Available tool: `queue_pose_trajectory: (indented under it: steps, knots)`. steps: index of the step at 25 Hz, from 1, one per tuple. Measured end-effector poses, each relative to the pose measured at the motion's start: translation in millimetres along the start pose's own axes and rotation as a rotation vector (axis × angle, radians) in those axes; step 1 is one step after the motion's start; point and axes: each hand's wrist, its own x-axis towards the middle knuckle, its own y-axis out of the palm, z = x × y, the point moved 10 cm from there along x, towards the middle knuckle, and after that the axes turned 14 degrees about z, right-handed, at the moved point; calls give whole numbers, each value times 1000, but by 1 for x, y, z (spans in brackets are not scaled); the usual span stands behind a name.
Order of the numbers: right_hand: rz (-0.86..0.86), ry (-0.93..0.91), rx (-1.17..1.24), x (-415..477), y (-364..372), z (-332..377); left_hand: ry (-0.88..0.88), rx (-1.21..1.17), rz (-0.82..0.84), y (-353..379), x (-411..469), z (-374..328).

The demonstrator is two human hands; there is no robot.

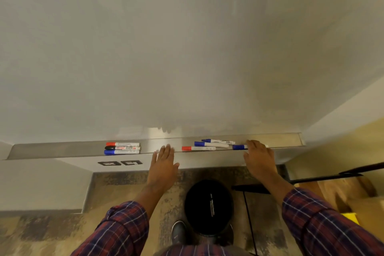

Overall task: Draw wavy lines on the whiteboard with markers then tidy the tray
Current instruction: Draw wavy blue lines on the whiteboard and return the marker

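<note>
Hands over the long silver metal tray (62, 148) below the white whiteboard (187, 48).
Left hand (164, 159) flat at the front edge, fingers straight, holding nothing; right hand (258, 158) lies on a blue-capped white marker (239, 147) in the tray's right part, fingers bent over it, whether gripping I cannot tell.

Below you: mottled brown-grey floor (52, 233). A black round bin (208, 206) stands on it, with a black cable (248, 212) just to its right. Two dark wall plates (120, 163) sit side by side. Cream wall (342, 114) at your right, brown box (340, 191) beneath it. Light soft, even.
</note>
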Motion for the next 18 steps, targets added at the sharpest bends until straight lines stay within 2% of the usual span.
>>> queue_pose_trajectory:
  steps: [7,13,16,18]
  knots:
    - [92,-11,-220,19,-1,-23,-42,-18,101,-1,-5,-8]
    - [120,-44,-282,32,-15,-22,-53,-104,173,-1,-3,-12]
    - [165,-65,-175,36,-19,-20,-70,-178,174,-7,-2,-8]
    - [174,-80,0,34,-21,-15,-63,-273,97,-19,-7,-12]
